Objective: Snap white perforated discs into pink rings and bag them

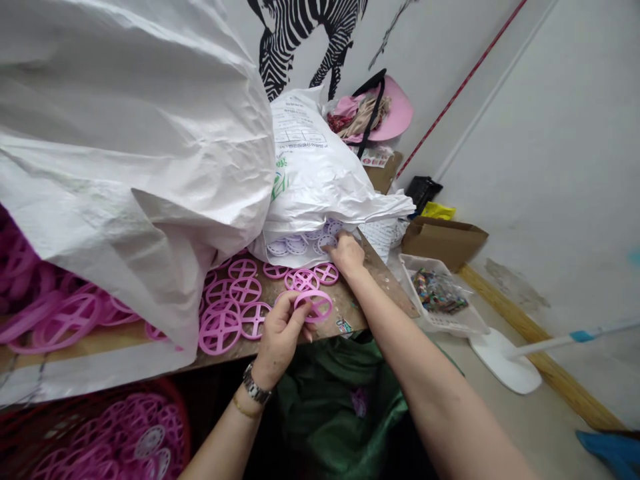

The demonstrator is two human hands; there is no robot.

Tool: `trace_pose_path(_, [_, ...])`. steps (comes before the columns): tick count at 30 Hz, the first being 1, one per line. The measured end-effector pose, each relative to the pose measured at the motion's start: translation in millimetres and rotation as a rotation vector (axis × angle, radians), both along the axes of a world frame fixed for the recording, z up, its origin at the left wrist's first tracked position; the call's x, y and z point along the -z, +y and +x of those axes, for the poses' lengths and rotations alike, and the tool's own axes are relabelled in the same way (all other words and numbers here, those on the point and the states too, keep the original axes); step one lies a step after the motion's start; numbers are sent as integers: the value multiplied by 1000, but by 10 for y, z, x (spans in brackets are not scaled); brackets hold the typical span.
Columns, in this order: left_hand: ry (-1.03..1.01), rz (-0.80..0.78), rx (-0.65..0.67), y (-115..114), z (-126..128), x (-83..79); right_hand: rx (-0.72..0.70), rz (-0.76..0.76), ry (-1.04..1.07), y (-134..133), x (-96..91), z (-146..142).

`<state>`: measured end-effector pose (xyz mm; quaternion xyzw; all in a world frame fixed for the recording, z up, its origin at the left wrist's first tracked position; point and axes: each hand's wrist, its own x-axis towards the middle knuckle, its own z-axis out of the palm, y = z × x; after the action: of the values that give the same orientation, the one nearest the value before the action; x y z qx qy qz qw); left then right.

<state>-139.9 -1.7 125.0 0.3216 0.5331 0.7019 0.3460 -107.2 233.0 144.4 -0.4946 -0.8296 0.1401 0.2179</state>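
Observation:
My left hand (281, 333) is closed on a pink spoked plastic wheel (316, 305), held just above the near edge of the wooden table (350, 308). My right hand (345, 253) reaches into the mouth of a white woven sack (320, 180) and its fingers curl among pale lilac wheels (300, 244) there; what it grips is hidden. Several loose pink wheels (245, 291) lie flat on the table between the two hands and to the left.
A big white sack (125, 147) spilling pink wheels (55, 313) fills the left. A red basket (100, 433) of wheels sits under the table. To the right lie a white tray (450, 320) of small items, a cardboard box (445, 240) and a mop (505, 363).

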Motion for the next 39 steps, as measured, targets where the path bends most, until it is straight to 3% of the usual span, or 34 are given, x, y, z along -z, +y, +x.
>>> trace_pose_path(5, [-77, 12, -19, 26, 2, -35, 16, -18, 107, 5, 9, 73])
trace_pose_path(8, [-108, 28, -48, 43, -2, -48, -54, -31, 397, -59, 4, 200])
trace_pose_path(11, [-116, 48, -62, 56, -7, -42, -172, -166, 753, -266, -69, 383])
trace_pose_path(14, [-131, 60, -56, 68, -15, -33, -312, -340, 914, -613, -213, 613])
trace_pose_path(18, [-139, 59, -38, 77, -25, -36, -407, -496, 887, -1043, -335, 869])
trace_pose_path(21, [-129, 45, -4, 66, -25, -40, -415, -536, 850, -1208, -282, 934])
trace_pose_path(26, [-90, 20, 66, 19, -17, -27, -381, -404, 772, -1332, -108, 900])
trace_pose_path(31, [-51, 26, 95, 8, -22, -14, -339, -218, 705, -1420, -48, 869])
trace_pose_path(35, [-48, 16, 109, 8, -26, -5, -346, -296, 726, -1434, -57, 877])
trace_pose_path(39, [-26, 20, 137, -5, -27, 10, -456, -417, 720, -1444, -100, 906])
